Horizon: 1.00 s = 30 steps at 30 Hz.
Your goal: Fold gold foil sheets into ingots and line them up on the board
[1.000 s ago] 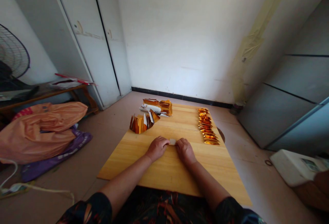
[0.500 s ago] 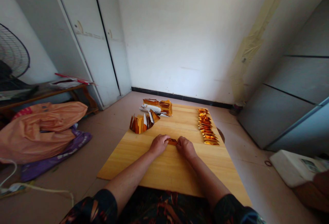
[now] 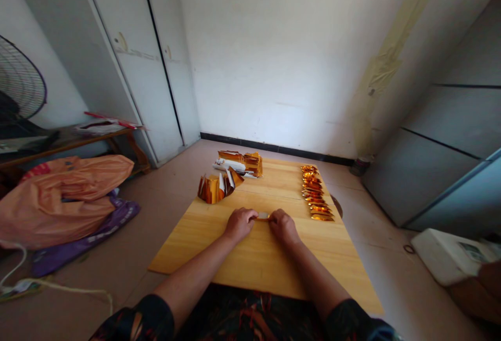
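Between my two hands, low over the middle of the wooden table, is a small piece of gold foil paper [image 3: 263,216] with a pale side showing. My left hand [image 3: 241,223] pinches its left end, and my right hand [image 3: 284,225] pinches its right end; the fingertips partly hide both ends. To the right lies a row of several folded gold foil pieces [image 3: 316,195], shiny and pointed at the ends. At the left edge stands a curved bunch of gold foil sheets [image 3: 213,189]. Behind it rests a stack of gold and white sheets [image 3: 250,163].
The wooden table [image 3: 274,263] stands before a white wall. An orange plastic bag [image 3: 58,195] and a purple bag [image 3: 86,236] lie on the floor at left, near a low bench and a fan [image 3: 21,80]. At right is a white box [image 3: 450,255].
The foil paper between my hands showed its gold side before and now shows a pale side. My hands have shifted only slightly.
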Each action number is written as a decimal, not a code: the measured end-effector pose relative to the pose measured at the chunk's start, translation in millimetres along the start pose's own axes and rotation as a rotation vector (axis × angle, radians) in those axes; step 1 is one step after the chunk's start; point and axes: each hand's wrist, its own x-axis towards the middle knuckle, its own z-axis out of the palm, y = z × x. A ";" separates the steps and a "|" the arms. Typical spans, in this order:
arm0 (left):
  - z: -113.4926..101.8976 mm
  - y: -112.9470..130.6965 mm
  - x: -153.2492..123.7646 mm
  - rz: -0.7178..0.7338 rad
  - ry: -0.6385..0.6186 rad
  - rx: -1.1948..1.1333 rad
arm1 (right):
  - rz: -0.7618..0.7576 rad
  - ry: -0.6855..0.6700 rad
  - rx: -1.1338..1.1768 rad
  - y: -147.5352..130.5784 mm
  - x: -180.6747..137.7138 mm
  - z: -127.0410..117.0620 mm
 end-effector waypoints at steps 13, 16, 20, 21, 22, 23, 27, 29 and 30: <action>-7.8 11.4 -7.3 0.047 -0.009 0.083 | 0.098 0.195 0.114 -2.0 -7.3 8.8; -6.0 10.6 -8.2 0.054 0.007 0.088 | 0.111 0.249 0.035 -0.9 -8.2 9.4; -5.9 10.6 -8.5 0.063 0.007 0.089 | 0.108 0.210 -0.039 -1.5 -9.9 6.1; -6.2 10.9 -8.4 0.063 0.005 0.090 | 0.093 0.179 -0.042 -2.2 -10.3 4.8; -6.5 11.3 -8.3 0.060 0.003 0.091 | 0.071 0.146 -0.046 -3.2 -10.8 3.3; -6.7 11.7 -8.1 0.057 0.002 0.092 | 0.047 0.116 -0.053 -4.3 -11.2 1.9; -6.9 12.7 -7.8 0.049 0.009 0.093 | 0.006 0.049 -0.108 -9.9 -12.4 -3.8; -6.8 12.8 -8.0 0.045 0.012 0.090 | 0.004 0.031 -0.139 -12.6 -13.0 -6.2; -6.8 12.8 -8.1 0.044 0.013 0.088 | 0.004 0.024 -0.155 -13.8 -13.3 -7.1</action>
